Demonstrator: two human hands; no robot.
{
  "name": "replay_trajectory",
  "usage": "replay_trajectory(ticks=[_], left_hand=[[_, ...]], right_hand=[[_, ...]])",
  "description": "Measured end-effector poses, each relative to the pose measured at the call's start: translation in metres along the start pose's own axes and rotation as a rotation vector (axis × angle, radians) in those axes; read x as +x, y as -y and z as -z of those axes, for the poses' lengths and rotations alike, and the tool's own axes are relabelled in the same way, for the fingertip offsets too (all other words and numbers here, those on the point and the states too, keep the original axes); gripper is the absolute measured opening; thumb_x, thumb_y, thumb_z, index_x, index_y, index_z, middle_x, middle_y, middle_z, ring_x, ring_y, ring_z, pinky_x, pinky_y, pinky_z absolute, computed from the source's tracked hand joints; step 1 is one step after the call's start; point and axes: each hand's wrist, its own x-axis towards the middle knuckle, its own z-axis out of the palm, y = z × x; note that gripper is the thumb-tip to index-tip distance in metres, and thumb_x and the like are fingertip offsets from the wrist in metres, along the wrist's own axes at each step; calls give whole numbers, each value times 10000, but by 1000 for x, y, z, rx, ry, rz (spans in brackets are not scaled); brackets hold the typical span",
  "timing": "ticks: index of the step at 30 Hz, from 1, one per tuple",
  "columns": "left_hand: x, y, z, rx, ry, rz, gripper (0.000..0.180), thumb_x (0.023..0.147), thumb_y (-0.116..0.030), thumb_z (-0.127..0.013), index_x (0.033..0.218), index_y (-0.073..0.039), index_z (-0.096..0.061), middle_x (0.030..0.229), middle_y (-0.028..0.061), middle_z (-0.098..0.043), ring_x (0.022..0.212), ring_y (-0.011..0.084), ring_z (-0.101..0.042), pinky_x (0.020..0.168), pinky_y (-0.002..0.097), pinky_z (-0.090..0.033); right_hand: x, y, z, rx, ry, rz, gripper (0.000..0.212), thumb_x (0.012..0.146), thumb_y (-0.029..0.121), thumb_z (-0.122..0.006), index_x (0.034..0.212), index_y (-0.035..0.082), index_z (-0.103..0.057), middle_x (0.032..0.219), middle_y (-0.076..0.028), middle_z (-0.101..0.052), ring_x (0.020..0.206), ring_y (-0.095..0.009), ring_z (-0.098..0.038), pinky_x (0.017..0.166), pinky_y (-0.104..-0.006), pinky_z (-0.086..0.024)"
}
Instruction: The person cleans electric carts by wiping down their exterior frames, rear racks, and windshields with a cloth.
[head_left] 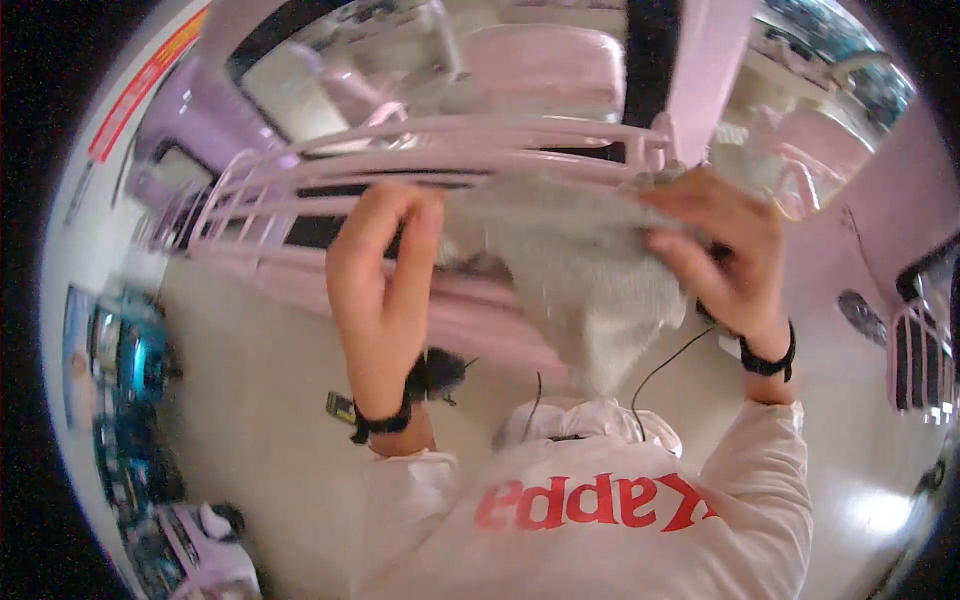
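A grey cloth [580, 255] hangs loosely between my two hands, its lower end drooping to a point above my white shirt. My left hand [385, 280] pinches the cloth's left edge between thumb and fingertips. At the cloth's upper right, my right hand [730, 245] grips it with thumb and fingers, slightly blurred by motion. Whether the cloth is a garment or a rag, I cannot tell. Behind it runs a pink metal rail [540, 135] with several curved bars, partly covered by the cloth and my hands.
Pink chairs or seats [545, 70] stand beyond the rail. A pink post [705, 80] rises at the right of it, near a pink panel [880, 210]. Dark cables [665, 365] run beside my body. Blurred equipment [130, 345] lines the left side, and a lilac object [205, 550] stands at lower left.
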Motion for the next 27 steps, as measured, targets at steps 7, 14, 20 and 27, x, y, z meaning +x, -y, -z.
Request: replay_trajectory(ticks=[7,14,20,27], left_hand=[[24,-2,22,335,-417,-60,176,827,-142,-536,829,32,-560,682,35,-518,623,113,-442,594,229,-372],[15,-16,51,659,-281,-238,204,829,-168,-516,802,32,-544,710,130,-533,644,247,-500,619,300,-395],[19,-11,50,703,-81,-40,346,824,-274,-530,716,53,-493,547,167,-395,494,250,-329,502,349,-312],[115,-42,106,583,370,185,389,864,-371,-440,866,-13,-593,795,183,-537,733,193,-533,684,280,-402]], right_hand=[[63,-15,-9,62,-82,-53,153,812,123,-555,868,-15,-592,765,-28,-615,702,-65,-515,658,-198,-418],[88,-9,-1,174,128,78,149,759,124,-597,775,-18,-639,698,-103,-623,519,-184,-544,486,-276,-442],[73,-26,1,-87,212,256,161,790,151,-572,868,15,-610,756,-90,-604,654,-157,-538,601,-266,-431],[95,-19,16,-158,149,320,188,777,152,-567,882,2,-605,685,-131,-599,529,-245,-549,504,-323,-445]])
